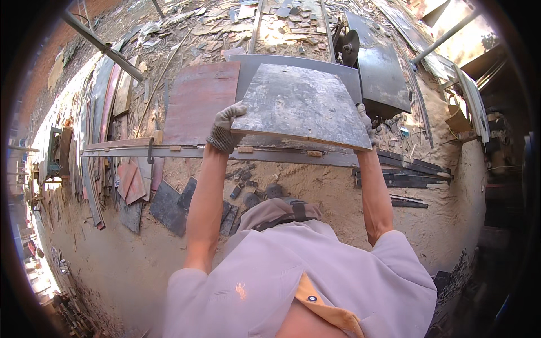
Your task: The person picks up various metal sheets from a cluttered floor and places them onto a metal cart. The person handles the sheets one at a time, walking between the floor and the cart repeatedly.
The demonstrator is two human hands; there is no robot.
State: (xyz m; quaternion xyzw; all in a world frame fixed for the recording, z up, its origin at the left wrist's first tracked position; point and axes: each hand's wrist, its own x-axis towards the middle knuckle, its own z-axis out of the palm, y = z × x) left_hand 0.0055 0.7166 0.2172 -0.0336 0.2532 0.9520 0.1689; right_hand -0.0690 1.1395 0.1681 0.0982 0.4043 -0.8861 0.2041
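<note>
Grey scuffed board (301, 104) (four-sided) | left hand (227, 119): gripping edge | right hand (366, 119): likewise

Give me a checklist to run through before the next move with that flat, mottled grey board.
1. Left hand, in a grey knitted glove, gripping the left edge of the flat, mottled grey board: ok.
2. Right hand, also gloved, at the board's right edge: ok.
3. Both hands apart from the dark, round metal disc: ok.
4. Disc standing still: cannot tell.
5. Ground by the left forearm free of loose pieces: not ok; dark, flat, rectangular scraps lie there.
</note>
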